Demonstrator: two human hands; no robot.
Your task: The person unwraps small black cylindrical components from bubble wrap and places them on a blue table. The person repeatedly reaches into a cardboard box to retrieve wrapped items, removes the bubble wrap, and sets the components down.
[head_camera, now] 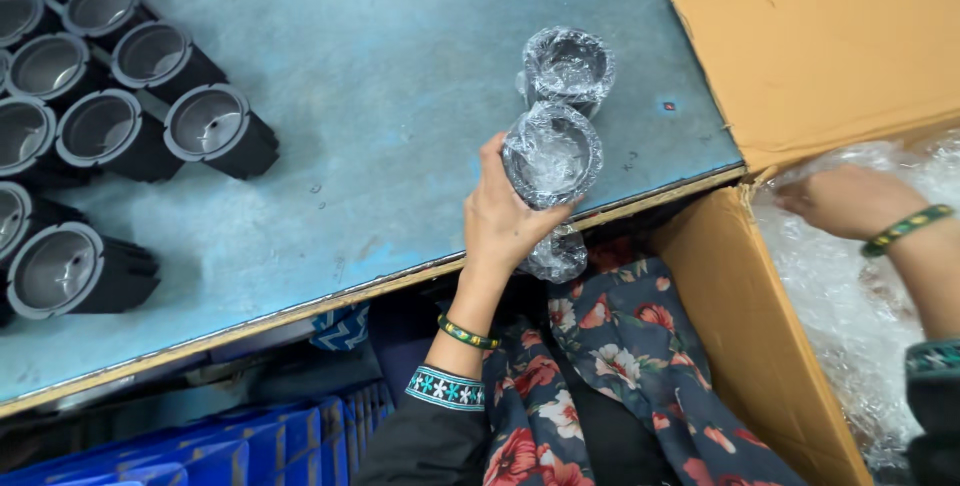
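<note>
1. Closest to the camera were the person's dark sleeves w/ patterned cuffs and a flowered cloth (620, 366) over the lap. Blue crates (250, 451) sat low on the left, under the table edge.
2. The left hand (500, 221) was at the table edge. Its fingers were curled tight round a black cup-shaped part in clear wrap (552, 156). It was lifted a bit, open end up.
3. To hold it well, I think the fingers should grip the hard body, not just the wrap, since the wrap looked slippy. Keeping it straight would help too.
4. The right hand (850, 201) was down in the cardboard box (730, 346) on the right, resting on the clear plastic (850, 316) inside. Couldn't tell if its fingers were open or closed; the tips were hidden.
5. A second wrapped part (568, 68) stood on the blue-grey table (400, 66), just behind the held one.
6. Far left, a bunch of bare black parts (110, 126) w/ grey insides lay in rows, well apart from the hands.
7. Hard to see: what was under the plastic in the box, the bottom of the held part, and the far-left parts, cut off by the pic edge.
</note>
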